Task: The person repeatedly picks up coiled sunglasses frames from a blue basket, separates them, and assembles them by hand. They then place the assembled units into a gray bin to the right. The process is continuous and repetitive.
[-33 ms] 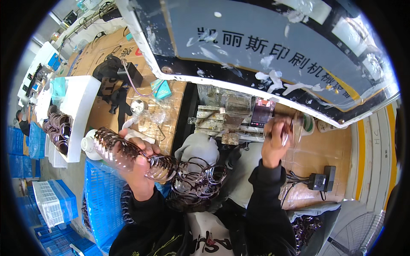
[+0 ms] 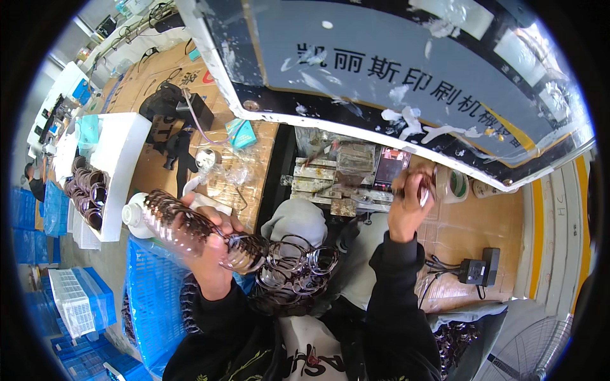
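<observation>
A long stack of dark brown, shiny eyeglass frames lies tilted in my left hand, whose fingers wrap round its lower end. Close to that hand, a loose pile of similar round-rimmed frames rests on my lap. My right hand is over the worktable beside the phone. Its fingers are closed, and a dark, shiny bit shows between them, too blurred to name. Left of it sits a worn metal fixture with several bars.
A large grey machine panel overhangs the table. Beside the right hand are a phone and a tape roll. A white foam box with more frames, a white bottle and a blue basket stand left. A black adapter lies right.
My right hand has turned and its fingers have drawn in slightly, uncovering more of the tape roll. The left hand and its stack have stayed almost in place.
</observation>
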Action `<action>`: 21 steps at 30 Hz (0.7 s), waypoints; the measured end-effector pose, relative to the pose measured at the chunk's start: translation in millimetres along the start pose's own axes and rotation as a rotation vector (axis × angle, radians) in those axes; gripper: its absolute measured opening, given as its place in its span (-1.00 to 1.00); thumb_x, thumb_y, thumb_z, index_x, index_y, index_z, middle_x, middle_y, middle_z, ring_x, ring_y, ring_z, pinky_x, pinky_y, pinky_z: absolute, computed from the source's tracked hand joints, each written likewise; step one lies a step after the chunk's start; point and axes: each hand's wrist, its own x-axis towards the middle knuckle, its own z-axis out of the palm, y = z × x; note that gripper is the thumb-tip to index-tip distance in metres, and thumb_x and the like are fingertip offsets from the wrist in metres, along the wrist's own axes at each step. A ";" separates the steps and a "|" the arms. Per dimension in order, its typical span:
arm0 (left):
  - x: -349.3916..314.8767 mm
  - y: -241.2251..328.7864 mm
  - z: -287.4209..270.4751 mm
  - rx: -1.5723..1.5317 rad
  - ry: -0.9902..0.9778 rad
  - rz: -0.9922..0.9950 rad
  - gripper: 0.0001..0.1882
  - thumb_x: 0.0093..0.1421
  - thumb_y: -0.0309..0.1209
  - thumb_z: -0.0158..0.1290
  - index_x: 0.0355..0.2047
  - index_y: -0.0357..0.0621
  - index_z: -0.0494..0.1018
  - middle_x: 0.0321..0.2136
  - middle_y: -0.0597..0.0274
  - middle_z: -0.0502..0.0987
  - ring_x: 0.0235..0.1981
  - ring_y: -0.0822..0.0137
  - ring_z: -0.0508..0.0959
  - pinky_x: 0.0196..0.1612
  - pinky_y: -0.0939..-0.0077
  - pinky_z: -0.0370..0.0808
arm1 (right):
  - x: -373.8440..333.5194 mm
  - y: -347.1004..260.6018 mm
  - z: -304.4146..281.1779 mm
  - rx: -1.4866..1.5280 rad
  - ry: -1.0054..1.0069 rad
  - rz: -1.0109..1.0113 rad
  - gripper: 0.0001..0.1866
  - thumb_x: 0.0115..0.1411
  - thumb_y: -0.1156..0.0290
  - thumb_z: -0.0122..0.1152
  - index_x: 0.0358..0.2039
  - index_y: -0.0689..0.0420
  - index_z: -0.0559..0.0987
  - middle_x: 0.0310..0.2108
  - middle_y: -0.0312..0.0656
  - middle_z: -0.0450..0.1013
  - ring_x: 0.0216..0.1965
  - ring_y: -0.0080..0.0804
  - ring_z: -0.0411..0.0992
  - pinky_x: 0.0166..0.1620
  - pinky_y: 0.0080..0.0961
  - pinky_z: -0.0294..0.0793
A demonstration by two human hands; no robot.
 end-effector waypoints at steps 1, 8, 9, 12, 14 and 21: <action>-3.2 -0.7 1.6 -0.003 -0.013 -0.012 -0.34 0.07 -0.41 0.08 0.14 -0.21 0.05 -0.35 0.26 0.31 -0.39 0.43 0.34 -0.30 0.38 0.41 | 7.3 13.3 2.2 0.020 0.015 -0.005 -0.91 0.22 0.42 0.03 -0.35 0.16 0.38 -0.51 -0.35 0.30 -0.54 -0.68 0.18 -0.51 -0.71 0.14; -12.1 1.1 1.4 -0.015 -0.052 -0.123 -0.31 0.00 -0.47 0.13 0.10 -0.21 0.04 -0.45 0.23 0.36 -0.44 0.40 0.40 -0.35 0.38 0.44 | 26.2 70.6 6.1 0.107 0.030 -0.049 -0.91 0.21 0.43 0.08 -0.36 0.16 0.43 -0.57 -0.41 0.34 -0.58 -0.75 0.19 -0.54 -0.79 0.07; -11.6 1.4 0.5 -0.014 -0.057 -0.125 -0.32 0.01 -0.45 0.12 0.10 -0.22 0.04 -0.45 0.22 0.36 -0.44 0.40 0.40 -0.36 0.38 0.44 | 25.6 73.4 5.6 0.123 0.050 -0.053 -0.91 0.20 0.43 0.09 -0.37 0.17 0.43 -0.57 -0.39 0.35 -0.57 -0.74 0.21 -0.52 -0.78 0.10; -11.1 -0.1 0.0 -0.062 -0.092 -0.136 -0.37 0.11 -0.36 0.02 0.13 -0.26 0.03 -0.42 0.19 0.35 -0.44 0.39 0.38 -0.37 0.40 0.42 | 22.1 78.5 5.4 0.135 0.093 -0.036 -0.90 0.20 0.45 0.10 -0.37 0.20 0.42 -0.56 -0.37 0.35 -0.55 -0.70 0.23 -0.48 -0.75 0.17; -10.1 -2.6 0.8 -0.112 -0.108 -0.135 -0.40 0.18 -0.32 -0.06 0.15 -0.28 0.01 -0.39 0.17 0.35 -0.44 0.38 0.38 -0.37 0.40 0.41 | 21.2 80.2 6.4 0.166 0.085 -0.093 -0.90 0.19 0.46 0.10 -0.37 0.22 0.42 -0.56 -0.37 0.34 -0.53 -0.69 0.23 -0.45 -0.73 0.20; -6.8 -15.0 11.0 -0.277 -0.029 -0.212 -0.27 0.24 0.13 -0.36 0.12 -0.31 0.08 -0.46 0.06 0.41 -0.51 0.27 0.44 -0.43 0.33 0.45 | 19.6 64.1 9.3 0.092 0.071 -0.167 -0.80 0.19 0.49 0.08 -0.17 0.22 0.40 -0.43 -0.35 0.38 -0.46 -0.71 0.25 -0.42 -0.76 0.22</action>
